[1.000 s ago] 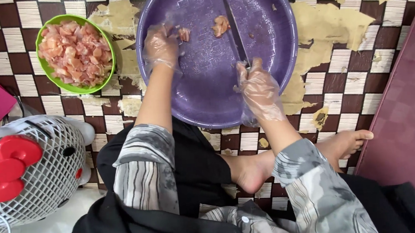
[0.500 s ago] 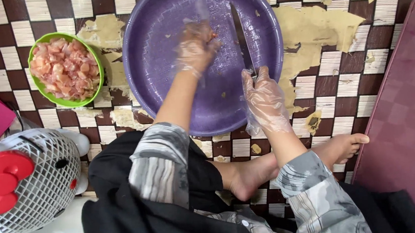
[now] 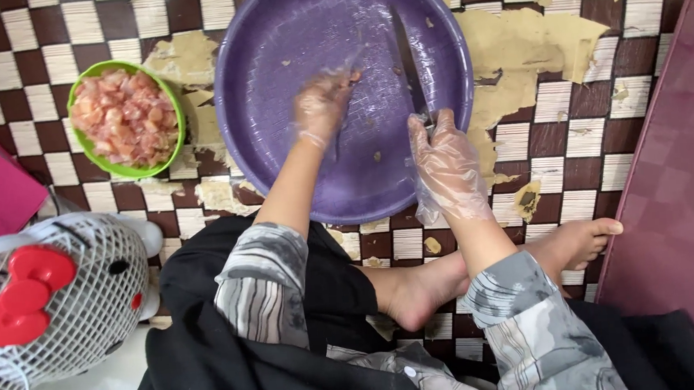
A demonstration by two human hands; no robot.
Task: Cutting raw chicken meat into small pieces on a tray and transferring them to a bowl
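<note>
Knife (image 3: pixel 407 58) lies in the purple basin (image 3: pixel 272 77), its handle grasped by your right hand (image 3: pixel 444 167); keep that grip steady. Your left hand (image 3: pixel 320 110), blurred, seems loosely curled over small scraps.

Dark knife (image 3: pixel 407 58) lying blade-flat in purple basin (image 3: pixel 272 77)

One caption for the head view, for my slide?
Gloved left hand sweeps a purple basin; gloved right hand holds a knife.
</note>
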